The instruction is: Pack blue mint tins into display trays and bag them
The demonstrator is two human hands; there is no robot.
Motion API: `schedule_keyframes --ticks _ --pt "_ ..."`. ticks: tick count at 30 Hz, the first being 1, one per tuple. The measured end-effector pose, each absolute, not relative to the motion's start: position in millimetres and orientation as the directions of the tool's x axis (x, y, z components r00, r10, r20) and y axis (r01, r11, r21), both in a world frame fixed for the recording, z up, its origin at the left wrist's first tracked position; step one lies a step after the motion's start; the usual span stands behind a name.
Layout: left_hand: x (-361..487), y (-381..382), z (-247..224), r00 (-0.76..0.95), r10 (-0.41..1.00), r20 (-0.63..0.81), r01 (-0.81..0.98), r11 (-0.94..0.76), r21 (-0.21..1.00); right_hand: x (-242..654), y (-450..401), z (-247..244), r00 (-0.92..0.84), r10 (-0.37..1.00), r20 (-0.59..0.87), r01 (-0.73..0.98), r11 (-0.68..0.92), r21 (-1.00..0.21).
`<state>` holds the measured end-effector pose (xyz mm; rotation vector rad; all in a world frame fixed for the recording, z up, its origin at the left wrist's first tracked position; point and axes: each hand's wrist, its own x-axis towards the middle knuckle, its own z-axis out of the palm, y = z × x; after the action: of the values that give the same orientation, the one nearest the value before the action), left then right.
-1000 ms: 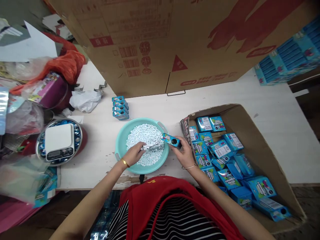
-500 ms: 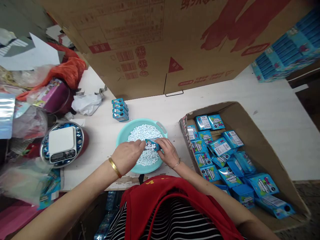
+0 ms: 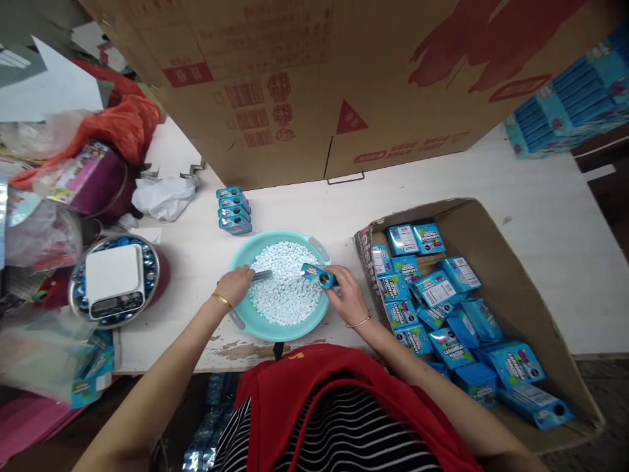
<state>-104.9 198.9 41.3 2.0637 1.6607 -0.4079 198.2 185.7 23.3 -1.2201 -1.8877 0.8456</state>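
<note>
A turquoise basin (image 3: 240, 259) of small pale candies (image 3: 285, 298) stands on the table before me. Over its left side, my left hand (image 3: 236, 286) is closed around a small metal scoop (image 3: 262, 275), whose end points at the candies. My right hand (image 3: 348, 295), at the basin's right rim, grips a small blue candy box (image 3: 314, 273) tilted on its side, a round dark hole showing in one end. Behind the basin, several blue boxes (image 3: 234, 224) stand in a short row with their holes upward.
On the right, an open cardboard tray (image 3: 472, 216) holds many blue candy boxes. A large carton (image 3: 280, 157) stands at the back. To the left, a white scale (image 3: 115, 275) rests on a metal bowl (image 3: 81, 305), near an orange bag (image 3: 140, 124) and plastic bags.
My left hand has drawn back leftward with the scoop, away from the box. My right hand has shifted slightly right and turned the box. The view has moved a little.
</note>
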Motion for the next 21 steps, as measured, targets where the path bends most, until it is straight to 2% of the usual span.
schedule_keyframes --ticks 5,11,16,21 --pt "-84.7 193.0 -28.9 0.321 0.816 -0.482 0.927 -0.165 0.338 210.7 188.4 30.9 -0.231 0.955 0.187 0.458 0.276 -0.845" --pt "-30.3 187.0 -58.6 0.396 0.822 -0.409 0.826 -0.124 0.55 214.4 186.6 36.2 -0.148 0.974 0.171 0.479 0.222 -0.849" --pt "-45.9 176.8 -32.4 0.422 0.838 -0.347 0.745 -0.102 0.66 218.2 185.0 38.1 -0.125 0.976 0.178 0.492 0.217 -0.843" --pt "-72.7 172.1 42.6 0.469 0.861 -0.197 0.653 -0.188 0.733 212.2 185.2 34.8 -0.196 0.958 0.211 0.502 0.282 -0.817"
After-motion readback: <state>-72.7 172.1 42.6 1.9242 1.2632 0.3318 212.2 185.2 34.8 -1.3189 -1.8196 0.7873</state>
